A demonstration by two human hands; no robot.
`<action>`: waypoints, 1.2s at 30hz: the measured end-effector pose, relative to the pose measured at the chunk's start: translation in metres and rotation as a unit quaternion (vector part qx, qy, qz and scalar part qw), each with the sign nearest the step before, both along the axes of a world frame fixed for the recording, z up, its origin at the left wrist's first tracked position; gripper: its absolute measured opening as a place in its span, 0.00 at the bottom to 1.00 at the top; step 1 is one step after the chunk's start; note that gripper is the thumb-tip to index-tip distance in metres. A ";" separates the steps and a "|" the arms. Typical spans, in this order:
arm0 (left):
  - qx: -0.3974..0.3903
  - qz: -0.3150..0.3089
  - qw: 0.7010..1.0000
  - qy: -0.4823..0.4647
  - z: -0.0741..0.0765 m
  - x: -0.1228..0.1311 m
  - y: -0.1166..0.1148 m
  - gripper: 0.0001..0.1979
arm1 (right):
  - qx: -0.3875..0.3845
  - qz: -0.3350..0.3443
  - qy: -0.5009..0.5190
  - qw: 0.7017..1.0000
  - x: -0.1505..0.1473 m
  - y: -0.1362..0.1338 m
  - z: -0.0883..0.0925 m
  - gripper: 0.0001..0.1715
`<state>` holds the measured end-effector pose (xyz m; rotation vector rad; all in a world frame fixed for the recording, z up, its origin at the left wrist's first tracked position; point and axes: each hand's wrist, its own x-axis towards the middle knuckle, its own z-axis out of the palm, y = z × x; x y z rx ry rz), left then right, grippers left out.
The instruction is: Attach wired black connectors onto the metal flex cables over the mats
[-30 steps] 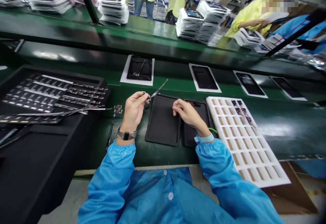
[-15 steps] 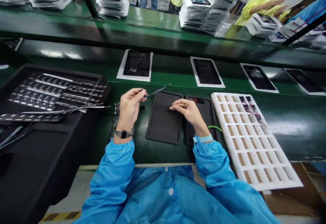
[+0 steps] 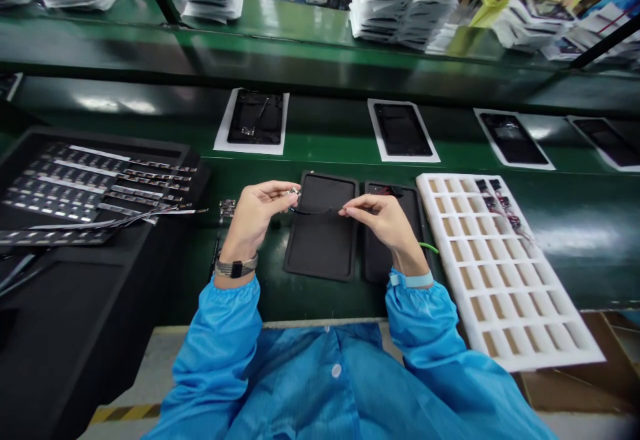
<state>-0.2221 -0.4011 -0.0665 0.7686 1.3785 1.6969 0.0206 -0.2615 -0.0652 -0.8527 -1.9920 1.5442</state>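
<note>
My left hand (image 3: 255, 212) pinches one end of a thin dark flex strip (image 3: 313, 211) with a small metal part at that end. My right hand (image 3: 383, 219) pinches the strip's other end. The strip hangs in a slight curve between both hands, just above a black rubber mat (image 3: 320, 227) on the green bench. A second black tray (image 3: 393, 227) lies right beside the mat, partly under my right wrist. Both arms wear blue sleeves.
A white foam grid tray (image 3: 500, 273) with a few small parts in its far cells lies to the right. A black tray of component strips (image 3: 95, 187) sits at the left. Dark phone panels on white sheets (image 3: 253, 120) line the belt behind. Stacked trays and people in yellow stand beyond.
The strip's free end, which pointed up and right from my left hand, has swung down. My right hand has taken hold of that end. Both hands sit slightly closer to the mat.
</note>
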 end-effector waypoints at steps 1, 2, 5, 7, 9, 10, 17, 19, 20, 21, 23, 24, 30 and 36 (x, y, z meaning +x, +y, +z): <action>0.000 -0.008 1.000 -0.005 0.001 0.000 -0.001 0.13 | 0.003 0.006 -0.004 1.000 0.000 0.000 0.000 0.14; -0.001 -0.018 1.000 -0.013 0.003 0.001 -0.001 0.13 | 0.004 0.012 -0.006 1.000 0.000 -0.001 0.000 0.14; -0.009 -0.051 0.998 -0.026 0.007 0.003 -0.003 0.14 | 0.007 0.031 -0.013 0.999 -0.001 -0.001 -0.004 0.13; -0.017 -0.070 0.997 -0.023 0.008 0.005 -0.003 0.14 | 0.009 0.038 -0.018 0.999 -0.001 -0.001 -0.005 0.12; -0.024 -0.085 0.996 -0.019 0.008 0.007 -0.002 0.15 | 0.008 0.042 -0.020 0.999 -0.001 -0.002 -0.005 0.12; -0.029 -0.091 0.995 -0.017 0.007 0.008 -0.001 0.16 | 0.005 0.043 -0.021 0.999 -0.002 -0.002 -0.004 0.11; -0.059 -0.127 0.990 0.005 -0.001 0.017 0.006 0.19 | -0.008 0.041 -0.031 0.999 -0.007 -0.004 0.002 0.11; -0.070 -0.141 0.988 0.014 -0.002 0.021 0.007 0.18 | 0.004 0.037 -0.034 0.999 -0.007 -0.004 0.002 0.11; -0.074 -0.147 0.986 0.021 -0.003 0.022 0.008 0.17 | 0.010 0.038 -0.035 0.999 -0.007 -0.004 0.001 0.11; -0.077 -0.152 0.985 0.031 -0.003 0.023 0.009 0.16 | 0.017 0.041 -0.038 0.998 -0.006 -0.004 0.001 0.11; -0.080 -0.157 0.983 0.057 -0.005 0.026 0.011 0.14 | 0.031 0.051 -0.048 0.997 -0.006 -0.005 0.001 0.11; -0.081 -0.157 0.982 0.071 -0.006 0.027 0.012 0.13 | 0.038 0.057 -0.053 0.996 -0.007 -0.006 0.001 0.11; -0.087 -0.167 0.971 0.150 -0.008 0.030 0.015 0.12 | 0.038 0.097 -0.069 0.992 -0.012 -0.014 0.004 0.12; -0.081 -0.191 0.968 0.140 -0.009 0.031 0.014 0.11 | 0.021 0.119 -0.087 0.989 -0.013 -0.017 0.007 0.12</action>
